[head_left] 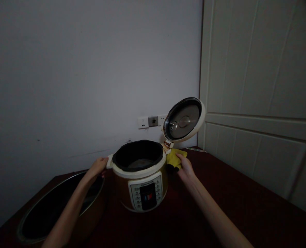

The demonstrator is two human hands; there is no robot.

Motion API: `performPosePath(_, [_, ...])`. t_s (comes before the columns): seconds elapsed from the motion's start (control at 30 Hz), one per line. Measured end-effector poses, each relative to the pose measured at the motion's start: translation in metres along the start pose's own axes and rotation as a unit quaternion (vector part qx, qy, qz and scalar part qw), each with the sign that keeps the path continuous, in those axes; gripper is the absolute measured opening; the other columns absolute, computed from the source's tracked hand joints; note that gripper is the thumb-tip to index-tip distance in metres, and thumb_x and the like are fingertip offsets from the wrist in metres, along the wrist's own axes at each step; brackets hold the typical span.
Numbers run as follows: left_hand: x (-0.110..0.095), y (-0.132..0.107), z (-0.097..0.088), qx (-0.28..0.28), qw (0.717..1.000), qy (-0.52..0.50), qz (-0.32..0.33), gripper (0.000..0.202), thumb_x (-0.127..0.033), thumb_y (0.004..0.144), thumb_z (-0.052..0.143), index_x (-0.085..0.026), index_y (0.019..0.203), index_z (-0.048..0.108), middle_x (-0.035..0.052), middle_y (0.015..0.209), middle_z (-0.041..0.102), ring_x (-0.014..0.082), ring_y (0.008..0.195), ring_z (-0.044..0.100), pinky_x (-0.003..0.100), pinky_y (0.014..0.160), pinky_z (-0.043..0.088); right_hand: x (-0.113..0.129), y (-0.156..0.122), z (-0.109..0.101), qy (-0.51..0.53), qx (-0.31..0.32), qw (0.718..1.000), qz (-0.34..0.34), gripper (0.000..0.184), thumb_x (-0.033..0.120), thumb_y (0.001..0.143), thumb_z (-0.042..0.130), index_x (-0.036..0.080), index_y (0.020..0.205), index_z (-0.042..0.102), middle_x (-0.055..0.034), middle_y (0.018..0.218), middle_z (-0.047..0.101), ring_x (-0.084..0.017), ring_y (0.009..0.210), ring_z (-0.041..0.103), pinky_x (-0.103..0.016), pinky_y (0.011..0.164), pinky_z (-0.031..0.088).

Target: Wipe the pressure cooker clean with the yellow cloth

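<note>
An electric pressure cooker stands in the middle, with a white rim and a panel of buttons on its front. Its round lid is tilted up on the hinge at the right, showing the metal inner side. The dark inside of the cooker faces up. My left hand is closed around the white handle on the cooker's left side. In my right hand is a yellow cloth with a dark edge, held against the cooker's right side below the hinge.
A large dark round pot sits at the lower left, partly behind my left forearm. The dark red tabletop meets a pale wall with sockets. A white panelled door stands at the right. A thin pale strip lies near the back corner.
</note>
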State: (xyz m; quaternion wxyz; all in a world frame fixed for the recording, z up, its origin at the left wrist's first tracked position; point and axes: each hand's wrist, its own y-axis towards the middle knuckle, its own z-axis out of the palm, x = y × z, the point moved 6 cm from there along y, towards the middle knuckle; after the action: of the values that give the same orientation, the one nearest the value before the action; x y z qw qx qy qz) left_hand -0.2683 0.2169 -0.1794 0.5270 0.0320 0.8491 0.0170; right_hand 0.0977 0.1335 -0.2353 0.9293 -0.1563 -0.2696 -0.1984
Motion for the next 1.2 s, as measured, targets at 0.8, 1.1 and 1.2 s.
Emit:
performPosePath(0.8, [-0.003, -0.01, -0.002, -0.028, 0.999, -0.032, -0.005, 0.028, -0.039, 0.077, 0.05, -0.019, 0.058, 0.048, -0.0065, 0.037, 0.04, 0.0075, 0.029, 0.031, 0.02, 0.031, 0.031, 0.0, 0.004, 0.01, 0.005, -0.011, 1.0, 0.017, 0.013, 0.006, 0.08, 0.048, 0.014, 0.084, 0.058, -0.0032, 0.067, 0.068, -0.014, 0.055, 0.066, -0.024, 0.054, 0.056])
performPosePath(1.1, [-0.004, -0.014, -0.005, -0.025, 0.999, -0.024, -0.003, 0.029, -0.042, 0.074, 0.051, -0.018, 0.057, 0.048, -0.0062, 0.037, 0.042, 0.0078, 0.029, 0.034, 0.021, 0.031, 0.032, -0.001, 0.002, 0.015, 0.0, -0.013, 1.0, 0.017, 0.013, 0.008, 0.082, 0.046, 0.014, 0.084, 0.057, -0.0013, 0.063, 0.066, -0.012, 0.05, 0.063, -0.022, 0.05, 0.054])
performPosePath(1.2, [-0.003, -0.015, -0.007, -0.025, 0.999, -0.022, -0.001, 0.03, -0.043, 0.074, 0.051, -0.018, 0.057, 0.048, -0.0068, 0.037, 0.04, 0.0075, 0.029, 0.032, 0.022, 0.031, 0.034, -0.002, 0.004, 0.016, -0.001, -0.013, 1.0, 0.017, 0.013, 0.008, 0.083, 0.045, 0.013, 0.084, 0.057, -0.0013, 0.063, 0.066, -0.012, 0.049, 0.062, -0.022, 0.049, 0.053])
